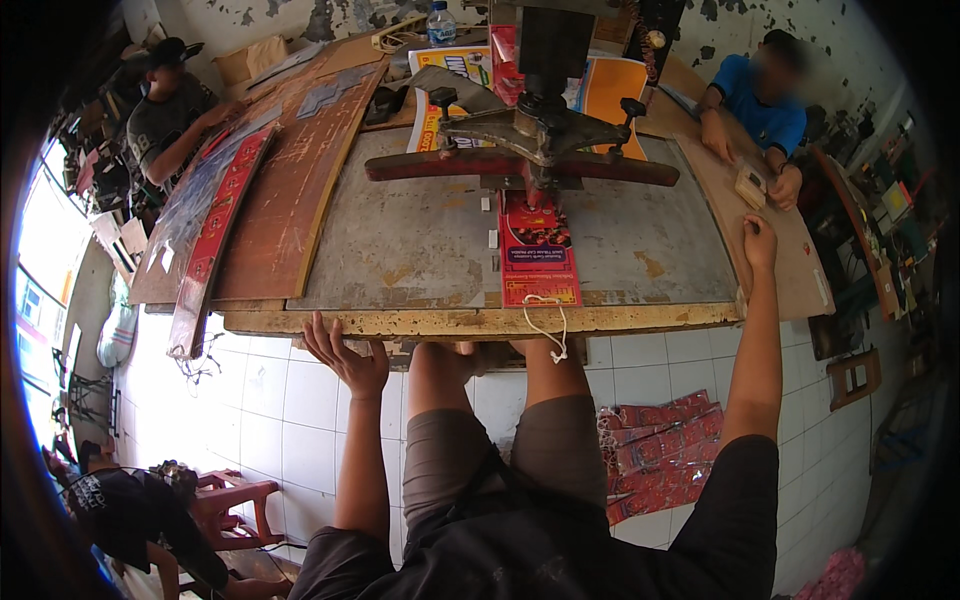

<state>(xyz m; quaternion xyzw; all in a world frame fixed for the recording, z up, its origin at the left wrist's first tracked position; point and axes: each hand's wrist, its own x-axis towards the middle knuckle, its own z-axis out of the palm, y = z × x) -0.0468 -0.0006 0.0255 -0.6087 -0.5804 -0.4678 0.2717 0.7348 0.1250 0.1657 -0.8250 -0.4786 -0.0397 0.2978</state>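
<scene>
My left hand (345, 362) is open at the front edge of the worktable (400, 323), fingers spread against the wooden rim and nothing held. Over the right-hand board my right hand (761, 242) has its fingers curled closed; whatever may be inside them is hidden. Between my hands, a red printed packaging sleeve (540, 262) lies under the metal press (540, 130). Its upper end is hidden below the press head. A white string loop (546, 325) hangs from its near end over the table edge.
A long stack of red printed strips (222, 235) lies on the left board. One co-worker sits far left; another, far right, holds a tan block (750, 188). Red packages (661, 450) lie on the tiled floor by my right leg. A red stool (235, 510) stands lower left.
</scene>
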